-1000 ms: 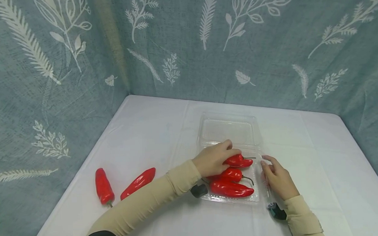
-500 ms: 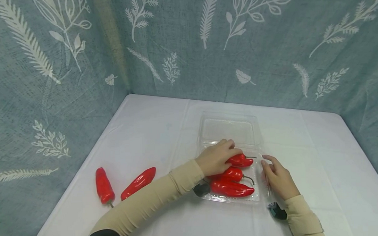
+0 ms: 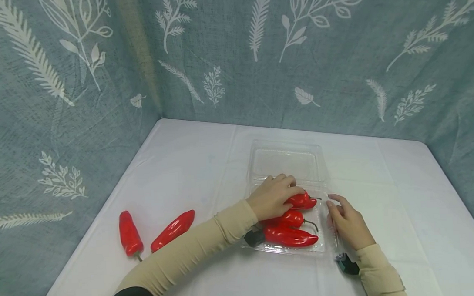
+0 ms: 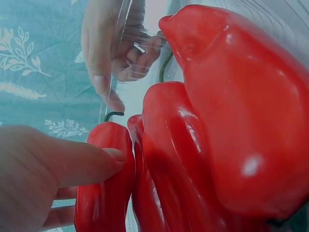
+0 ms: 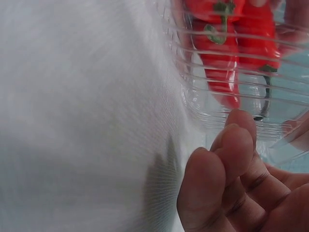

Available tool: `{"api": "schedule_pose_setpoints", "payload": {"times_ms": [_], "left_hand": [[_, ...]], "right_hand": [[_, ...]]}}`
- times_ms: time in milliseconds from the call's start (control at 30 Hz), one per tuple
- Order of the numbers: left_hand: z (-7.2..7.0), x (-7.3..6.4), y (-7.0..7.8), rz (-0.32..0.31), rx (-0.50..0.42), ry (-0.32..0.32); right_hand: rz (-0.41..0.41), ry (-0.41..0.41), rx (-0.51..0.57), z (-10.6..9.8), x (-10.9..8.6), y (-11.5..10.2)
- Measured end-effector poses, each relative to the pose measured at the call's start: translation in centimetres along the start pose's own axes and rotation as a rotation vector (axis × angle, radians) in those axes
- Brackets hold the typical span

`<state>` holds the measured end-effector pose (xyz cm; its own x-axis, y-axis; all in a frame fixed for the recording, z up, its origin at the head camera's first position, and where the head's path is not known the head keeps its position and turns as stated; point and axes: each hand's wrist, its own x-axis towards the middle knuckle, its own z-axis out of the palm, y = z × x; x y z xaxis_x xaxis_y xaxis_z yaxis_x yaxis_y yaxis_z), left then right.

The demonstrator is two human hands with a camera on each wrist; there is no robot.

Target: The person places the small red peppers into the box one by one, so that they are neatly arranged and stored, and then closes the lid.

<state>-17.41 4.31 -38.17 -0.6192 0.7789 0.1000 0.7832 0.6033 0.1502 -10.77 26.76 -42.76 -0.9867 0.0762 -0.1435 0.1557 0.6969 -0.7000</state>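
Note:
My left hand (image 3: 275, 196) reaches into a clear plastic clamshell container (image 3: 321, 240) and grips a red pepper (image 4: 108, 145), thumb along its upper side. That pepper lies at the container's far side, its stem pointing toward the right wall. Nearer me, more red peppers (image 3: 290, 236) lie side by side inside; my left hand and wrist hide parts of them. My right hand (image 3: 350, 226) holds the container's right side, with curled fingertips (image 5: 200, 169) against the ribbed wall and a finger at the rim.
Two loose red peppers, a left one (image 3: 130, 234) and a right one (image 3: 173, 230), lie on the white tablecloth (image 3: 198, 166) at the left. The container's lid (image 3: 286, 163) stands folded back behind its base. A patterned blue-green curtain (image 3: 235, 87) borders the table.
My left hand has shifted slightly to the right with the pepper at the container's far side, and the pepper's tilt has changed a little. My right hand has stayed in place.

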Motion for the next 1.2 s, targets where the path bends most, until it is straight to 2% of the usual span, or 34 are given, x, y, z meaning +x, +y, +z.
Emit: {"api": "schedule_pose_setpoints", "payload": {"times_ms": [800, 1000, 1200], "left_hand": [[-0.1, -0.4, -0.1, -0.033, -0.016, -0.010], [-0.6, -0.7, -0.1, -0.029, -0.026, 0.003], [-1.9, -1.7, -0.9, -0.067, -0.077, 0.025]], "right_hand": [[-0.002, -0.008, 0.006, 0.2, 0.1, -0.1], [-0.008, 0.000, 0.006, 0.1, 0.0, -0.2], [-0.008, 0.003, 0.006, -0.1, -0.2, -0.2]]}}
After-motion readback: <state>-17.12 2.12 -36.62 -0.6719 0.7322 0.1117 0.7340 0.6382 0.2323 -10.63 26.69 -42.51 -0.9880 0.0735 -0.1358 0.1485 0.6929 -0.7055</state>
